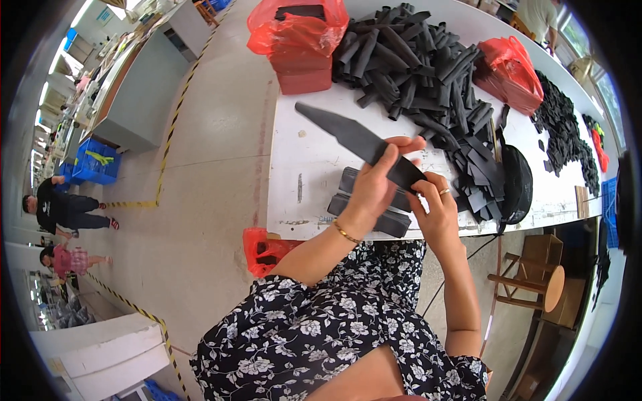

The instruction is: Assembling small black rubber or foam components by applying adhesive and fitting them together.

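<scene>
A long dark grey strip of flat sheet material [354, 136], pointed at its far left end, is held up slantwise over the white table. My left hand [376, 187] grips it near its middle, thumb on top and fingers beneath. At the strip's lower right end, my right hand [436, 200] pinches the edge between thumb and fingers. Under my left hand, stacks of similar dark pieces [390, 224] lie at the table's near edge, partly hidden by the wrist. A big heap of rolled dark pieces [401, 60] covers the far part of the table.
Red plastic bags stand at the table's far left corner [304, 73] and far right [511, 73]. Flat dark pieces [478, 177] and a black pouch [516, 184] lie at right. Below the table's front edge sits another red bag [257, 250]. A wooden stool [552, 289] stands at right. Two people are at far left.
</scene>
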### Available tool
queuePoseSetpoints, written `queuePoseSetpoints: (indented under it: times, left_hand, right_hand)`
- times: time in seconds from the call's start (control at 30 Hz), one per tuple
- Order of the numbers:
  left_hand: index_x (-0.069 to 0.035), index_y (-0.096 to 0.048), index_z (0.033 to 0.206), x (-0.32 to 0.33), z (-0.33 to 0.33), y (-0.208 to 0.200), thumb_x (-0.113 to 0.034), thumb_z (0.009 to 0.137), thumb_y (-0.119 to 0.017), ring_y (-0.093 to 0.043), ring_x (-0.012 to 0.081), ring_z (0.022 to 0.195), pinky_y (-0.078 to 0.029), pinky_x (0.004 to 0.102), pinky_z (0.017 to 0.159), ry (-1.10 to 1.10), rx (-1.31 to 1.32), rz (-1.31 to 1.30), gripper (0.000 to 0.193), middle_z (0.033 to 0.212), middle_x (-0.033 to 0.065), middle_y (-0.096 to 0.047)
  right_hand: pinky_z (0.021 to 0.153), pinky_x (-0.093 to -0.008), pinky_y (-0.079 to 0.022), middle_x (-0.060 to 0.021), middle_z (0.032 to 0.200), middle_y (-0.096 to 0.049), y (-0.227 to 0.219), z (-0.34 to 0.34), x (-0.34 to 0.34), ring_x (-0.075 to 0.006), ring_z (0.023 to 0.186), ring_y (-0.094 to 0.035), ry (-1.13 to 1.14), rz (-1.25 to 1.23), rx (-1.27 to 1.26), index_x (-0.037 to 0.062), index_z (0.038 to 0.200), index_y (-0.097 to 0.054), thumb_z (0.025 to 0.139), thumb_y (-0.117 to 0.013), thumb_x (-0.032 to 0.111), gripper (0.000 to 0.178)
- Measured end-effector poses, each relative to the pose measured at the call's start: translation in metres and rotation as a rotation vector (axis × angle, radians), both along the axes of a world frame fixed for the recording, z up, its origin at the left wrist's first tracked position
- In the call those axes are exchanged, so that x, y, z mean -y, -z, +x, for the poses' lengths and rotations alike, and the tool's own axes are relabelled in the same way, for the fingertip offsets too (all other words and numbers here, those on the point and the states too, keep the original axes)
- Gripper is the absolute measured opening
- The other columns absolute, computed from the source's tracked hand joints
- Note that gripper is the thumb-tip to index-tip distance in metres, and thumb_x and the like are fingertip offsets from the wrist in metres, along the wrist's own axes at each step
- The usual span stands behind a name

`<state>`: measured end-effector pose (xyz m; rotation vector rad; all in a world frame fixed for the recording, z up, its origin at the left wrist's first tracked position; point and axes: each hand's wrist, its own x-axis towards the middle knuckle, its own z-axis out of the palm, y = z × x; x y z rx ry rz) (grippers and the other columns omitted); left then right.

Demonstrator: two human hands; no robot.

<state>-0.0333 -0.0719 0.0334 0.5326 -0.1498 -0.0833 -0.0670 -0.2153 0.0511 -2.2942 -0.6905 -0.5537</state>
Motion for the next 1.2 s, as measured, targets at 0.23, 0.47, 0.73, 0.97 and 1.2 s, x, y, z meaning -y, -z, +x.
queuePoseSetpoints:
  times: [0.23,0.47,0.73,0.97,1.2]
  left_hand:
    - [0.0,-0.054,0.123,-0.004,-0.006,-0.015,-0.024,0.101,-0.051,-0.059,0.0248,0.115,-0.046,0.0383,0.1,-0.04,-0.158,-0.115,0.033,0.115,0.0154,-0.065]
    - [0.0,-0.053,0.119,0.006,-0.009,-0.012,-0.029,0.1,-0.052,-0.061,0.0323,0.112,-0.042,0.0452,0.107,-0.139,0.044,-0.088,0.035,0.109,0.0144,-0.066]
    - [-0.002,-0.055,0.118,0.017,-0.015,-0.005,-0.03,0.1,-0.052,-0.056,0.0335,0.122,-0.042,0.0457,0.108,-0.044,0.049,-0.126,0.034,0.111,0.0135,-0.068]
    - [-0.003,-0.053,0.13,0.013,-0.01,0.0,-0.034,0.098,-0.055,-0.054,0.0246,0.121,-0.044,0.0382,0.102,0.091,0.007,-0.079,0.044,0.126,0.0138,-0.061]
    - [-0.005,-0.063,0.107,-0.037,0.014,0.011,-0.023,0.091,-0.07,-0.065,0.0091,0.087,-0.052,0.0243,0.074,-0.345,-0.121,0.165,0.025,0.098,0.0017,-0.068]
  right_hand:
    - [0.066,-0.0398,-0.052,-0.0129,0.099,-0.061,-0.001,0.006,-0.002,-0.0323,0.08,-0.063,-0.025,0.0,0.099,0.0015,0.092,-0.061,0.079,-0.069,-0.004,0.017]
    - [0.061,-0.0373,-0.05,-0.0114,0.094,-0.061,-0.014,0.004,-0.004,-0.0285,0.074,-0.061,-0.077,0.001,0.237,-0.0003,0.09,-0.061,0.074,-0.071,-0.006,0.02]
    - [0.059,-0.0352,-0.049,-0.0119,0.092,-0.062,-0.014,0.004,-0.002,-0.0276,0.071,-0.061,-0.094,0.03,0.239,-0.0017,0.087,-0.061,0.075,-0.071,-0.006,0.016]
    - [0.061,-0.0362,-0.05,-0.0127,0.092,-0.063,-0.006,0.009,0.001,-0.0284,0.071,-0.061,-0.058,0.031,0.225,-0.0019,0.087,-0.061,0.077,-0.07,-0.006,0.014]
    - [0.06,-0.0372,-0.05,-0.0127,0.097,-0.059,-0.006,0.01,0.016,-0.0292,0.075,-0.061,-0.03,-0.045,0.289,-0.0037,0.091,-0.061,0.069,-0.07,-0.012,0.026]
